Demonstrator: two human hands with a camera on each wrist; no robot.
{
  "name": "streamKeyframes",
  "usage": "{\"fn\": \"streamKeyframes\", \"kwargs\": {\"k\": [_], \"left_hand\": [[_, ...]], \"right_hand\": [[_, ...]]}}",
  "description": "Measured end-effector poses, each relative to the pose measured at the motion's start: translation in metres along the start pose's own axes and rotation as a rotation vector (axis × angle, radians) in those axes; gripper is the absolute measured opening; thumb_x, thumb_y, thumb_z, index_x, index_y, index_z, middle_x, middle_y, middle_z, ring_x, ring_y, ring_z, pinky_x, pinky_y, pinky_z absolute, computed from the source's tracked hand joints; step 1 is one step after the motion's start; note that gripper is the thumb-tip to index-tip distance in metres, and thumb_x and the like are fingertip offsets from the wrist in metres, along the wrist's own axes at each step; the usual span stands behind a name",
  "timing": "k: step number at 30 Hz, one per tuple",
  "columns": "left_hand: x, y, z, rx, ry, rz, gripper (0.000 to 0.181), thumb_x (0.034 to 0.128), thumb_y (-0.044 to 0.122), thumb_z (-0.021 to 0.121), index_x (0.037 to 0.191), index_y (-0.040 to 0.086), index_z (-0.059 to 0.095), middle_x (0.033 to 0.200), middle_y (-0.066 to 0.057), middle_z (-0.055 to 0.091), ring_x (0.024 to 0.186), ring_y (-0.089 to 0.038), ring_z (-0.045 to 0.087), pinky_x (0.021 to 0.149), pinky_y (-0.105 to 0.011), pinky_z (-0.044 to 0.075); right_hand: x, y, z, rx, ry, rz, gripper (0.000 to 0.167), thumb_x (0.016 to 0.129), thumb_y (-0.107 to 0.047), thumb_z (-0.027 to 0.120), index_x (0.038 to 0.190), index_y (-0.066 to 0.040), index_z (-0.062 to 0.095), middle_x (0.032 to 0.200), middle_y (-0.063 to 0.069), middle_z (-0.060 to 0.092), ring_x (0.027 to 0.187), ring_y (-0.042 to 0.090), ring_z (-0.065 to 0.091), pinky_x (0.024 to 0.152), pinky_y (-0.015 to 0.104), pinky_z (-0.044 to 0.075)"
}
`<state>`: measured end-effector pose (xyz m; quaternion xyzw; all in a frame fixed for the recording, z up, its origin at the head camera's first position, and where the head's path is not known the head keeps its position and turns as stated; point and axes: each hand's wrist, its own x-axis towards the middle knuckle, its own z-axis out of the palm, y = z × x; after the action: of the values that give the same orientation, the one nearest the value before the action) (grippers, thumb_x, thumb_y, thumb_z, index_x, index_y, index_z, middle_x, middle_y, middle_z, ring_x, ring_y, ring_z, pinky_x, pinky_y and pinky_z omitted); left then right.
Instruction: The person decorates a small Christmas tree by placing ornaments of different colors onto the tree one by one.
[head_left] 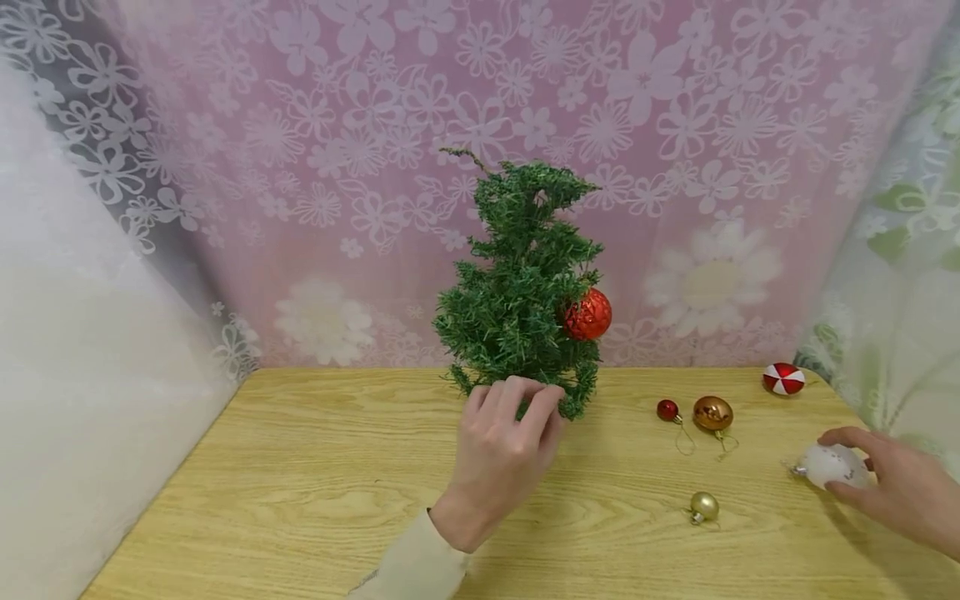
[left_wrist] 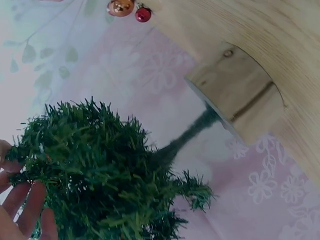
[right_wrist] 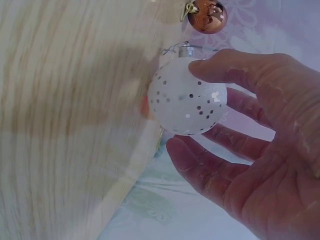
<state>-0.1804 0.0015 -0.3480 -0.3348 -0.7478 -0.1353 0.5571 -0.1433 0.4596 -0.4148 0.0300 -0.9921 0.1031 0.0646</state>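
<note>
A small green artificial Christmas tree [head_left: 517,308] stands at the table's back, a red ball ornament [head_left: 588,314] hanging on its right side. My left hand [head_left: 510,450] is at the tree's lower front, thumb and fingers pinching a branch tip [left_wrist: 30,172] at its edge. The tree's round wooden base [left_wrist: 237,92] shows in the left wrist view. At the right, my right hand [head_left: 892,483] holds a white ball ornament [right_wrist: 185,100] with silver dots between thumb and fingers. Its silver cap and string point left in the head view.
Between tree and right hand lie a small red ball [head_left: 667,409], a copper ball [head_left: 712,413] and a small gold ball [head_left: 704,506]. A red-and-white ornament [head_left: 783,379] sits at the back right. Floral curtains [head_left: 360,167] enclose the wooden table [head_left: 300,483].
</note>
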Motion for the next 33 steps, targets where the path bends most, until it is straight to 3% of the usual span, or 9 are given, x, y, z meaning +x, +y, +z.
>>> {"fn": "streamKeyframes", "kwargs": {"k": [3,6,9,12,14,18,21,26,33], "left_hand": [[-0.003,-0.004,-0.004,0.025,-0.002,0.010,0.019,0.0927,0.015,0.060,0.102,0.019,0.076,0.099,0.000,0.070,0.084,-0.016,0.068,0.074,-0.034,0.053],[-0.008,-0.010,-0.007,0.015,-0.002,0.025,0.024,0.0916,0.019,0.063,0.112,0.019,0.076,0.109,-0.003,0.071,0.094,-0.021,0.068,0.078,-0.041,0.053],[-0.013,-0.015,-0.010,-0.010,-0.001,0.046,0.030,0.0894,0.022,0.067,0.118,0.018,0.074,0.114,-0.005,0.071,0.098,-0.022,0.068,0.079,-0.043,0.052],[-0.018,-0.019,-0.013,-0.046,0.003,0.076,0.034,0.0864,0.023,0.071,0.120,0.017,0.073,0.114,-0.005,0.071,0.097,-0.022,0.067,0.078,-0.041,0.051],[-0.020,-0.021,-0.014,-0.073,0.009,0.096,0.035,0.0842,0.023,0.073,0.118,0.016,0.073,0.113,-0.005,0.071,0.095,-0.021,0.067,0.077,-0.039,0.051],[-0.024,-0.024,-0.017,-0.121,0.009,0.116,0.030,0.0856,0.022,0.072,0.115,0.015,0.073,0.110,-0.005,0.071,0.091,-0.021,0.066,0.075,-0.037,0.049],[-0.029,-0.026,-0.020,-0.152,-0.003,0.116,0.027,0.0884,0.022,0.069,0.114,0.015,0.073,0.110,-0.004,0.070,0.089,-0.020,0.066,0.075,-0.036,0.048],[-0.036,-0.027,-0.023,-0.218,-0.011,0.110,0.022,0.0895,0.019,0.068,0.111,0.015,0.074,0.108,-0.003,0.071,0.088,-0.019,0.066,0.076,-0.034,0.049],[-0.043,-0.027,-0.025,-0.266,-0.012,0.119,0.016,0.0907,0.016,0.066,0.104,0.016,0.075,0.106,-0.002,0.070,0.090,-0.018,0.066,0.076,-0.033,0.049]], "right_hand": [[0.000,-0.005,0.000,0.017,0.026,-0.007,0.048,0.074,-0.011,0.088,0.111,0.004,0.062,0.110,0.038,0.064,0.072,0.039,0.067,0.058,0.048,0.055],[-0.003,-0.012,-0.001,0.027,0.090,-0.032,0.049,0.074,-0.012,0.089,0.113,0.001,0.062,0.110,0.037,0.065,0.071,0.038,0.069,0.053,0.038,0.053],[-0.006,-0.023,-0.002,0.088,0.158,-0.042,0.050,0.074,-0.013,0.089,0.115,-0.004,0.063,0.106,0.031,0.068,0.072,0.012,0.067,0.050,0.025,0.047],[-0.010,-0.037,-0.004,0.181,0.202,-0.042,0.051,0.075,-0.014,0.090,0.118,-0.007,0.063,0.105,0.025,0.069,0.074,-0.013,0.054,0.051,0.021,0.048],[-0.013,-0.047,-0.006,0.234,0.233,-0.054,0.051,0.075,-0.014,0.091,0.118,-0.009,0.064,0.107,0.013,0.070,0.076,-0.021,0.047,0.053,0.019,0.049],[-0.016,-0.069,-0.011,0.302,0.306,-0.102,0.054,0.071,-0.011,0.092,0.117,-0.012,0.065,0.103,-0.030,0.058,0.079,-0.022,0.049,0.056,0.011,0.049],[-0.018,-0.085,-0.014,0.365,0.367,-0.141,0.056,0.069,-0.004,0.092,0.118,-0.011,0.065,0.105,-0.044,0.048,0.082,-0.023,0.052,0.058,0.006,0.047],[-0.021,-0.111,-0.020,0.450,0.403,-0.245,0.061,0.065,0.009,0.089,0.119,-0.010,0.067,0.113,-0.035,0.056,0.093,-0.023,0.054,0.062,0.005,0.049],[-0.024,-0.138,-0.029,0.435,0.453,-0.379,0.074,0.054,0.018,0.089,0.119,-0.011,0.068,0.114,-0.022,0.064,0.096,-0.016,0.058,0.065,0.006,0.051]]}}
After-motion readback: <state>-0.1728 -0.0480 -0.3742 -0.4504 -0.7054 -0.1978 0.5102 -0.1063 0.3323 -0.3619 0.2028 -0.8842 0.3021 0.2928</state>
